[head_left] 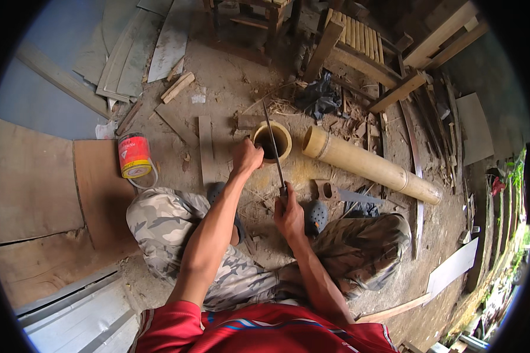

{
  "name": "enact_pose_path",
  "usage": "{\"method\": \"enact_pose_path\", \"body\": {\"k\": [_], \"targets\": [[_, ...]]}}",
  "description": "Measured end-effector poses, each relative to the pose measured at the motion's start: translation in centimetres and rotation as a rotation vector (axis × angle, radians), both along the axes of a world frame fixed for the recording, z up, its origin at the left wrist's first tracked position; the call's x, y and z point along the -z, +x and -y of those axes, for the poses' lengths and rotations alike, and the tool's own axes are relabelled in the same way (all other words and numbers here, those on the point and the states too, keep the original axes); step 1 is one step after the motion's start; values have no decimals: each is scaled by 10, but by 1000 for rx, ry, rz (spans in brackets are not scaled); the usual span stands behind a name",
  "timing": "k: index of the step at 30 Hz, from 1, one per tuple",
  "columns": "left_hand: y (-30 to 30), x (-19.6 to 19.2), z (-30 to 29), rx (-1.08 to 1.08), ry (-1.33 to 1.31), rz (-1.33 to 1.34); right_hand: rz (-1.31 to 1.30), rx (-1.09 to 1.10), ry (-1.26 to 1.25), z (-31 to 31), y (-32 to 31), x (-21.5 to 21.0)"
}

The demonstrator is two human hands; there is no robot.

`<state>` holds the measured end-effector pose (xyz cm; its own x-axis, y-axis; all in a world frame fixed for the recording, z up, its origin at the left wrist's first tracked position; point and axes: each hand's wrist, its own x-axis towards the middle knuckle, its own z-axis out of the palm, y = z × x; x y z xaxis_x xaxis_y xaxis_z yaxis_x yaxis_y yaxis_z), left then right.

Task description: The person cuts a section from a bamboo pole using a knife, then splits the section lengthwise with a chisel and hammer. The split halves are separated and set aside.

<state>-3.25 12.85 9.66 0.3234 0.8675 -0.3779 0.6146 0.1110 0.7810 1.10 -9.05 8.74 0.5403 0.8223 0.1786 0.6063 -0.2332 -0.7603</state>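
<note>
From the head camera, a packed dirt floor (224, 100) strewn with wood shavings and offcuts fills the view; this is an open workshop with daylight and greenery at the far right edge. The landmark is a short upright bamboo section (272, 141), hollow end up, standing on the floor in front of the seated person's knees.

The left hand (245, 156) rests on the near-left rim of the bamboo section, its fingers curled closed over the rim. The right hand (288, 213) sits nearer the body than the section, fingers wrapped tight around the handle end of a long thin metal blade (272, 144). The blade runs up from that hand across the section's opening and past its far side.

Just right of the section lies a long bamboo pole (371, 166), open end toward the section, stretching away to the right. Between the pole and the right knee lies a handsaw (341, 194) on the dirt. Well left of the section a red and yellow tin can (134, 156) stands beside a plywood sheet (35, 182). A flat wooden board (206, 150) lies just left of the section. Beyond the section, a slatted wooden frame (359, 38) leans among stacked timber. Grey sandals (317, 215) and camouflage trousers (165, 226) show below the section.
</note>
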Motion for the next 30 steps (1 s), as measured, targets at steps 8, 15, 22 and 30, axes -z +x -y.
{"method": "enact_pose_path", "body": {"k": [8,15,22,30], "targets": [[-7,-30,2,24,14,-35,-107,11,-19,5,-8,-24],[1,-1,-3,22,-83,-55,-28,-1,-56,8,-1,0],[3,-20,3,143,24,-161,-149,50,-126,12,-4,-34],[-4,6,4,27,-36,-78,-147,-9,-145,9,-1,-30]]}}
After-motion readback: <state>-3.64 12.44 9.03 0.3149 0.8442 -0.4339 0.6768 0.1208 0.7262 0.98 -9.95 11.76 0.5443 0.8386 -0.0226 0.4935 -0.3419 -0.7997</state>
